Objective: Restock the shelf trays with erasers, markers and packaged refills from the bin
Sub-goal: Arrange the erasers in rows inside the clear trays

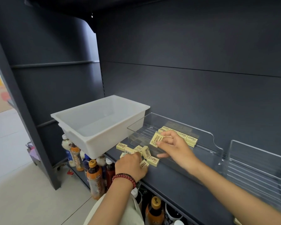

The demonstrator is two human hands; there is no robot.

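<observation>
The eraser (156, 140) now in hand is a small cream block with brown print on its face, tilted on edge and pinched between the thumb and fingertips of the right hand (173, 146), just above the floor of the clear tray (216, 149). Along the back of that tray a row of erasers (183, 135) already lies flat and side by side, so the filling has begun but looks far from finished: most of the tray floor in front of the row is still bare. A heap of loose erasers (146, 151), some flat and some on edge, sits on the dark shelf (177, 181) just outside the tray's front wall. The left hand (131, 164), with a red bead bracelet (125, 177) at the wrist, rests on this heap with its fingers curled down; whether it actually grips any cannot be told. The white bin (96, 143) stands to the left, overhanging the shelf end, with no stock visible inside. A second tray (258, 163) to the right shows no stock yet, and no markers or refills appear anywhere. Drink bottles (94, 177) stand on the shelf below.
</observation>
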